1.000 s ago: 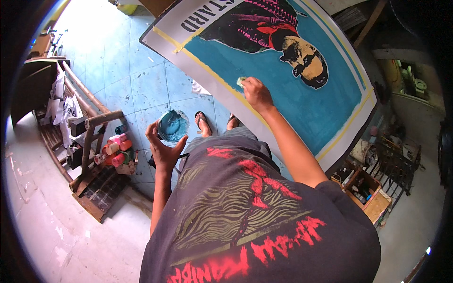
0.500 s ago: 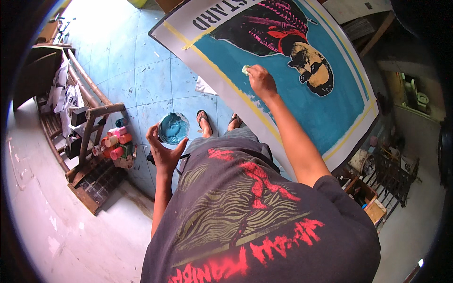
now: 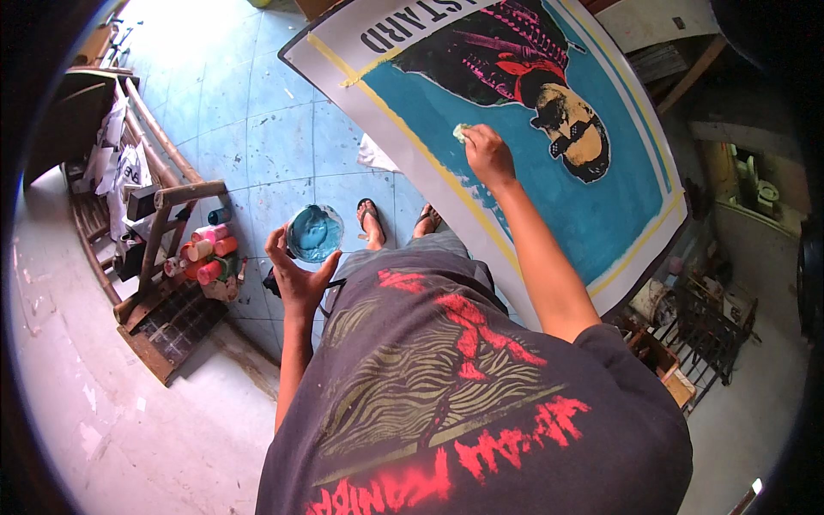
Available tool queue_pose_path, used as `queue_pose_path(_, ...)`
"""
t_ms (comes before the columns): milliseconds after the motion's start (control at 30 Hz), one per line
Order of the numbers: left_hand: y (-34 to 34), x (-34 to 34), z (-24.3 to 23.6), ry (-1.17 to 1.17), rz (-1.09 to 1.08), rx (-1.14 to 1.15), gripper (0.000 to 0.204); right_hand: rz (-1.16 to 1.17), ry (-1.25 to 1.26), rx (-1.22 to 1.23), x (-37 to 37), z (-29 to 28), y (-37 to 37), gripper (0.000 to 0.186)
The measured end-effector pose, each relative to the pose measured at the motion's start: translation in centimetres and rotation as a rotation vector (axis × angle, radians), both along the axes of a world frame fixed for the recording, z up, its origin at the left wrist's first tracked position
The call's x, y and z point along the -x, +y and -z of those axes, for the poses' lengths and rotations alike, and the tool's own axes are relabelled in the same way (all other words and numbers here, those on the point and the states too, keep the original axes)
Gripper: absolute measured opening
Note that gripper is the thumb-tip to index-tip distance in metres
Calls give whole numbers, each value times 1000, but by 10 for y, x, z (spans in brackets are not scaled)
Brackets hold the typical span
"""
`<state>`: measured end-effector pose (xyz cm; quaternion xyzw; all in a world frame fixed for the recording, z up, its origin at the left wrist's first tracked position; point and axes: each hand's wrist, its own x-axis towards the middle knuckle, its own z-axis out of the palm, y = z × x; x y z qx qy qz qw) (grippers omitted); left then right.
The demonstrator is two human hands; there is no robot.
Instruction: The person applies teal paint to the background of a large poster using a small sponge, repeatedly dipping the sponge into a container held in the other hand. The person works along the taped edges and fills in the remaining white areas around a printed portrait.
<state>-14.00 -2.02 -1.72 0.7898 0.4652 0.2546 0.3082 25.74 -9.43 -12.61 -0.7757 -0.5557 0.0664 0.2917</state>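
Observation:
My left hand (image 3: 296, 276) grips a clear round tub of teal paint (image 3: 314, 234), fingers and thumb spread around its side. Between the fingertips of my right hand (image 3: 491, 159) is a small pale wad (image 3: 461, 133), perhaps sponge or cloth. It is at the surface of a large painted poster (image 3: 592, 219); whether it touches I cannot tell. The poster shows a figure in dark glasses (image 3: 571, 137) on teal, bordered by yellow tape (image 3: 427, 154) and a white margin. White streaks show through the teal beside the tape near my right wrist.
Paint bottles (image 3: 210, 249) in pink, red and orange lie by a wooden bench frame (image 3: 189, 193) on the left. My sandalled feet stand on blue floor tiles (image 3: 279, 129). A white cloth or paper (image 3: 378, 154) lies by the poster edge. A metal rack (image 3: 708, 335) stands at right.
My right hand with the pale wad has shifted slightly right and nearer. The poster also sits a little farther right in view. My left hand and the tub are nearly unmoved.

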Motion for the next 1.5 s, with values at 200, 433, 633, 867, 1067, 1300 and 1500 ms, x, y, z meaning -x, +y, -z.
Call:
queue_pose_path(200,6,-2,1,-11,9,26,99,38,38,143,24,9,-46,16)
queue_pose_path(433,14,-6,-1,-2,18,75,100,45,100,185,26,6,-50,18)
queue_pose_path(633,16,-11,-2,33,62,-2,101,11,47,87,28,9,-15,19)
queue_pose_path(867,11,-7,-1,23,48,-11,101,11,41,175,28,15,-11,17)
queue_pose_path(1067,7,-6,0,0,22,13,100,60,104,30,24,6,-19,16)
queue_pose_path(1300,3,-6,3,-11,26,16,100,72,93,-41,18,-6,-20,18)
queue_pose_path(1500,-2,-7,2,-17,6,36,101,58,79,111,3,19,-28,17)
